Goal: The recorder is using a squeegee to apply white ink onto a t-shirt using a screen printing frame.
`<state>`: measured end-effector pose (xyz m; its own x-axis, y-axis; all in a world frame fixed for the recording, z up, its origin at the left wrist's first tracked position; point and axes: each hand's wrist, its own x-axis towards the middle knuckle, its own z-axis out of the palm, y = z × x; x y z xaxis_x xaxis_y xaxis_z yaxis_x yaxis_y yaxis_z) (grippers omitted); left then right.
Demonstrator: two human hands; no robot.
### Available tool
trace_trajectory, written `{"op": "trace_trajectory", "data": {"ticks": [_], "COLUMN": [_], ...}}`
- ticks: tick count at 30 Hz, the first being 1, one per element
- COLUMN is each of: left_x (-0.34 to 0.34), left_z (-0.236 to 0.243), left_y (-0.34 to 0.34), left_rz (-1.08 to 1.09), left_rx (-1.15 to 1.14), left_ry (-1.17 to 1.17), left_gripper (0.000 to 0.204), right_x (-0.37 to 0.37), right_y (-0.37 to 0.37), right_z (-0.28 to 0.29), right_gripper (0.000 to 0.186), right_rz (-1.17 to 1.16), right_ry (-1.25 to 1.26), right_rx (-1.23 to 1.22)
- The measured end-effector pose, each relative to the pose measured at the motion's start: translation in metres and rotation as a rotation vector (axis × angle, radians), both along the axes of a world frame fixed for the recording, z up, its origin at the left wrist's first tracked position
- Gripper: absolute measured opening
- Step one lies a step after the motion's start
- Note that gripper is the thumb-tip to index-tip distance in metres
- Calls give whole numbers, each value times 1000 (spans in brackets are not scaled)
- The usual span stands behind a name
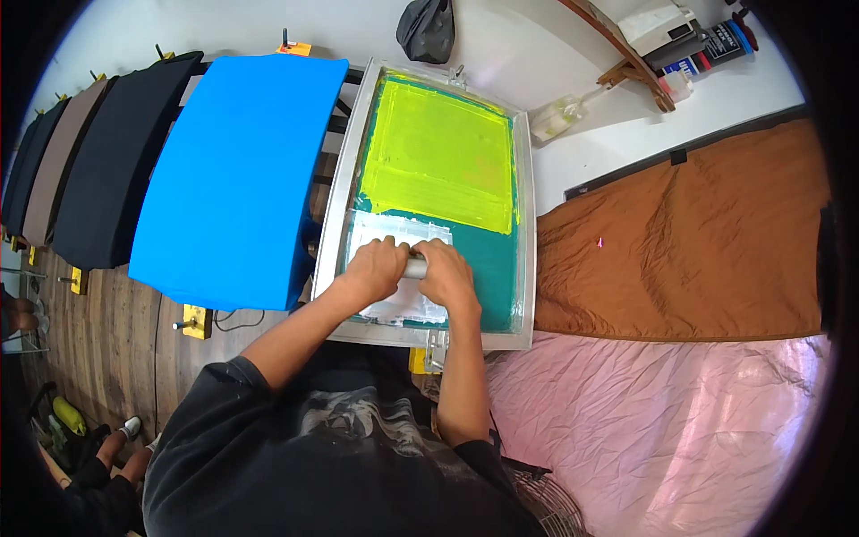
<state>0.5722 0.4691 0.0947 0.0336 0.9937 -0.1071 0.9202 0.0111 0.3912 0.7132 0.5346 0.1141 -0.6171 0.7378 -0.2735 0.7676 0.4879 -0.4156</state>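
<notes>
My left hand (378, 271) and my right hand (445, 276) grip a grey squeegee bar (413, 268) side by side, fingers curled over it. The bar sits over a patch of white ink (403, 307) on the lower left of a green screen (488, 286) in a metal frame (526, 224). The upper part of this screen carries a large yellow-green ink area (437, 148), above both hands. My fingertips and the bar's blade are mostly hidden.
A blue fabric-covered board (233, 179) and several dark and brown ones (107, 161) stand left. Brown cloth (680, 259) and pink cloth (644, 421) lie right. A black bag (426, 29) and a shelf (617, 45) are behind. Another person's legs (116, 443) show lower left.
</notes>
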Motion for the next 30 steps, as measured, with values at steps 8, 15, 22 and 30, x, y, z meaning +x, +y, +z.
{"op": "trace_trajectory", "data": {"ticks": [8, 15, 22, 30], "left_x": [8, 26, 1, 25], "left_z": [-4, 22, 29, -13], "left_y": [-7, -55, -16, -51], "left_rz": [8, -33, -50, 68], "left_rx": [15, -99, -286, 136], "left_ry": [5, -97, -87, -85], "left_gripper": [18, 24, 25, 41], "right_x": [5, 35, 10, 22], "right_y": [-3, -56, -18, -51], "right_z": [-3, 10, 18, -9], "right_gripper": [37, 36, 39, 45], "right_rz": [18, 45, 60, 10], "right_ry": [-14, -8, -118, 106], "right_rx": [7, -48, -44, 143]}}
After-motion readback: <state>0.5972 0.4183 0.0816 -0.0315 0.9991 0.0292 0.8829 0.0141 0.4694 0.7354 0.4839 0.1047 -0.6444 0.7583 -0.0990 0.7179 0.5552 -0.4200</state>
